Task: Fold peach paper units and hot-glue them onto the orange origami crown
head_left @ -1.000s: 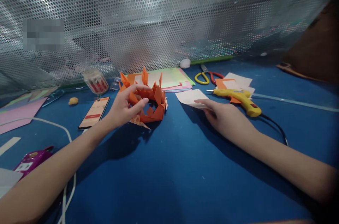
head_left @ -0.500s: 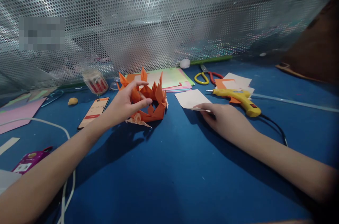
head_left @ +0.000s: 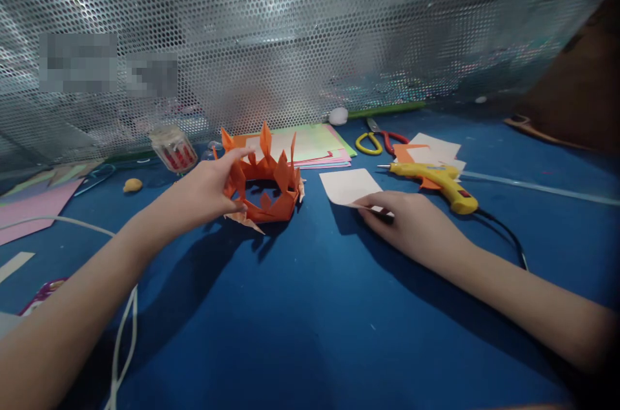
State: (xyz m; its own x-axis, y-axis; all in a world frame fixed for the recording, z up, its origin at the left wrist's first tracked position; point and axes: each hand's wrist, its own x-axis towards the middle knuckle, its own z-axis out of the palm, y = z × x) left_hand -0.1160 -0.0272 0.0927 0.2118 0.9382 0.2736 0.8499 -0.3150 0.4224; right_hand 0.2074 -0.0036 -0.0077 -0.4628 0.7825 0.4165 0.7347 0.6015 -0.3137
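Observation:
An orange folded-paper ring (head_left: pixel 278 210) with tall pointed tips, like an origami crown, stands on the blue table. My left hand (head_left: pixel 206 187) is closed around its left side, thumb at the front and fingers behind, partly hidden by the paper. Pale folded pieces are attached low on the ring's outside. Between the thumb and fingers of my right hand (head_left: pixel 411 219) is the near edge of a white paper square (head_left: pixel 351 187), which bends slightly and is tilted up there. Just beyond that hand lies a yellow glue gun (head_left: pixel 436 181).
Behind the ring lies a stack of coloured paper (head_left: pixel 310 145). Scissors with yellow and red handles (head_left: pixel 371 144) and paper squares (head_left: pixel 438 148) lie at the back right. On the left are a glass jar (head_left: pixel 173 150), pink paper (head_left: pixel 39 210) and a white cable (head_left: pixel 119 358).
My left hand has moved left, from over the ring to its left side, and the ring has turned slightly. My right hand keeps the paper with little movement.

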